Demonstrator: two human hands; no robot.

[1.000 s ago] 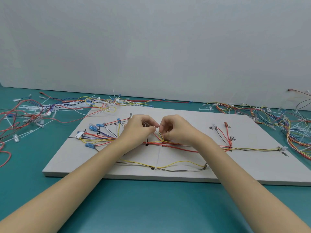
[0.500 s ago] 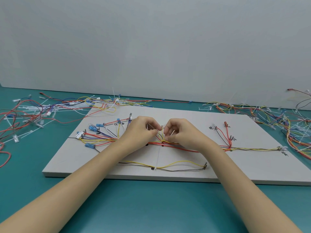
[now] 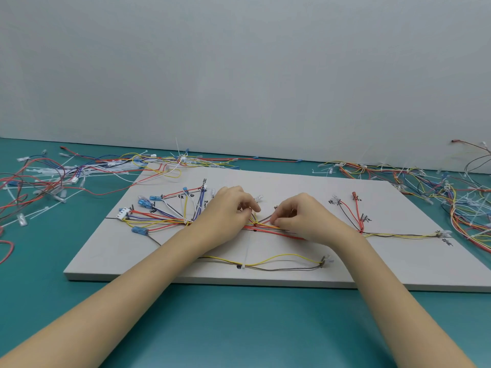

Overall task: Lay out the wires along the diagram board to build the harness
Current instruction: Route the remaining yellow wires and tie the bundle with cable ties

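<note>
Currently: left hand (image 3: pixel 230 208) and right hand (image 3: pixel 301 217) pinching wires (image 3: pixel 261 224) at board (image 3: pixel 292 181) centre, grips closed | step: dressing trunk junction | next: securing bundle, likely.

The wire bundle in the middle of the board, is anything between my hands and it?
Nothing visible. Your left hand and right hand are both already at the wire bundle on the diagram board, fingers curled on its strands.

Wires (image 3: pixel 164 220) on board (image 3: pixel 292 272), hands (image 3: pixel 231 208) above
</note>
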